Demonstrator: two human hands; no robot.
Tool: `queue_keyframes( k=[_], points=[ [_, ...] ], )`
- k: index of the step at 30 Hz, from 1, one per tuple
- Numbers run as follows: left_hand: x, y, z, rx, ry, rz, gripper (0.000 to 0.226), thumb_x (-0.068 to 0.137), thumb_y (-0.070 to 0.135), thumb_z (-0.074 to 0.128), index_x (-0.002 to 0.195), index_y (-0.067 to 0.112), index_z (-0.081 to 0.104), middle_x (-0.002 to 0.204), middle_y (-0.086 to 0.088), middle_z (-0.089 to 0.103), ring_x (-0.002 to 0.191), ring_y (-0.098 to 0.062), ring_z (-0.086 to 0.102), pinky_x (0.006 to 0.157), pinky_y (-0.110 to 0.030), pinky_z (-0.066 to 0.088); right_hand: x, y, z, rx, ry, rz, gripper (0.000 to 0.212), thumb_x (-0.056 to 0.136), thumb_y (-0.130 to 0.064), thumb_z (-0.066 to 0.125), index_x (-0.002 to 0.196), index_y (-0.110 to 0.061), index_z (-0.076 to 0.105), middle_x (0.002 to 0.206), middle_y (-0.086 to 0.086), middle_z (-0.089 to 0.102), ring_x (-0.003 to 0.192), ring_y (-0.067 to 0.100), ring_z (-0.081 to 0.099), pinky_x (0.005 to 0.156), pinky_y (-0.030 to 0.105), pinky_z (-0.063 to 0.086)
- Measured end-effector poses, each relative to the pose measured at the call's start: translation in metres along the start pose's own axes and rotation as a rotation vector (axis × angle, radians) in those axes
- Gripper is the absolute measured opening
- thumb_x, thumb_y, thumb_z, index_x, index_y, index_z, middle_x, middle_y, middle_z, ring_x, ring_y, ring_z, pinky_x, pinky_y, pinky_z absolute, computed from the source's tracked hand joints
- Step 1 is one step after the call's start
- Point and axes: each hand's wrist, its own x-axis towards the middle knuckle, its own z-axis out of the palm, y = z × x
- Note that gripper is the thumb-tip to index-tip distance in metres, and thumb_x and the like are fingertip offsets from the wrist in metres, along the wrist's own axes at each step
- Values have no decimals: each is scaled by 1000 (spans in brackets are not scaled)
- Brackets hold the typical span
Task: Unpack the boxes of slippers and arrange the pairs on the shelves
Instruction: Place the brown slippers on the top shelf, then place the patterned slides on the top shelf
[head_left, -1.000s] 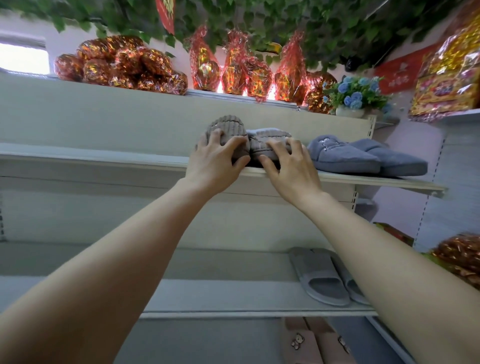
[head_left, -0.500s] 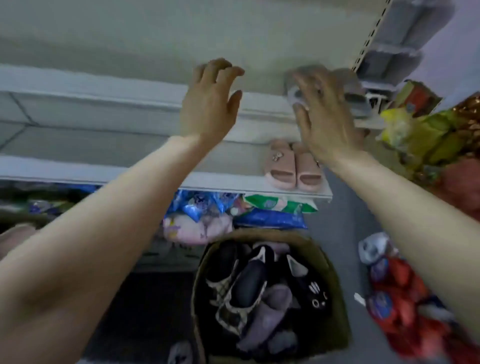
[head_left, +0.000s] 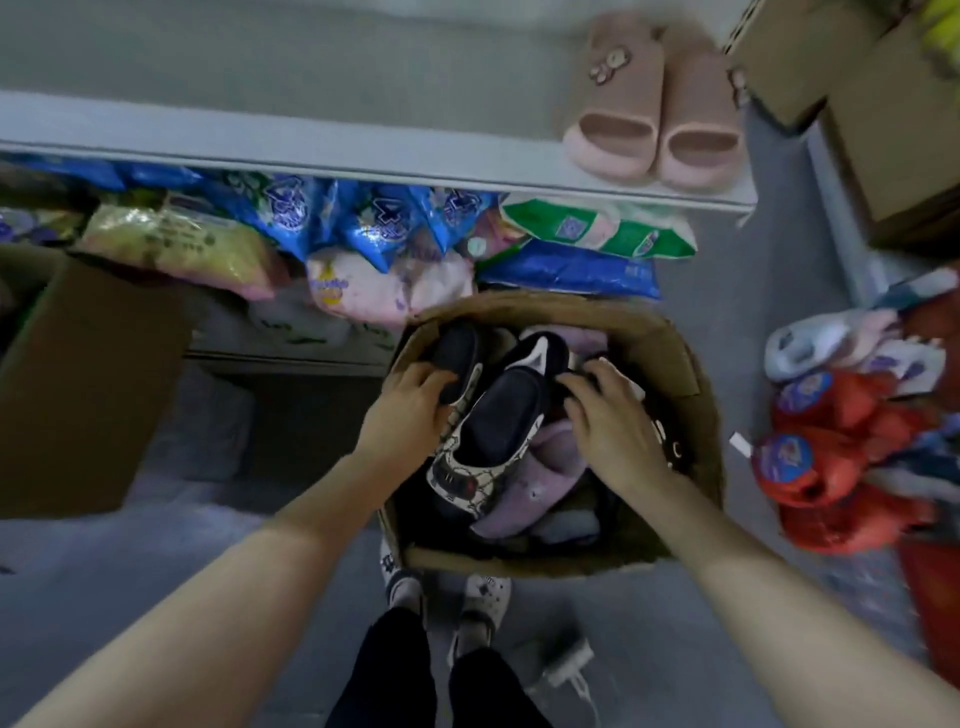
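A dark slipper (head_left: 457, 356) is gripped by the left hand (head_left: 410, 410), with the fingers curled over its edge. The right hand (head_left: 608, 415) is laid with bent fingers on something dark beside a second dark slipper (head_left: 498, 415). It cannot be told if anything is held there. Both slippers are in the cardboard box (head_left: 680, 364) on the floor, below the shelf (head_left: 363, 156).

The slippers are heaped in a jumble, so two that do not match may be picked by mistake. The purple slipper (head_left: 540, 467) is tucked under the second dark one, so it may be dragged up too and dropped. The box may be tipped if a stuck slipper is pulled hard.

The dark slippers look soft, with white sides marked with dark lines and a bit of red. One pair of pink slides (head_left: 654, 114) is already lined up on the shelf.
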Motion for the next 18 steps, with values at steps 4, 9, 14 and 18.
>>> queue_keyframes(
  k=[4,9,14,18],
  points=[
    [2,-25,38,44,-160,-42,40,86,16,61,126,17,59,127,-11,55,112,-40,52,91,-47,48,-11,-6,59,15,-162,25,42,95,-18,57,137,-18,56,144,13,43,132,34,40,103,46,44],
    [14,-30,77,22,-292,-12,43,90,23,60,133,19,54,131,-8,52,115,-36,50,92,-46,47,-19,13,94,101,-155,262,41,94,-18,57,133,-20,49,139,10,46,127,31,45,94,40,46],
    [10,-27,98,45,-414,-25,44,93,34,57,135,22,52,141,-7,44,130,-31,40,100,-49,44,-36,49,106,33,-284,319,31,94,-31,54,118,-13,58,121,10,58,114,31,54,95,41,47],
    [10,-28,101,19,-415,-64,42,94,35,55,133,21,53,140,-10,44,129,-33,42,100,-52,44,-42,66,118,18,-325,189,49,88,-51,37,90,-20,75,109,9,65,113,32,54,100,41,34]
  ],
)
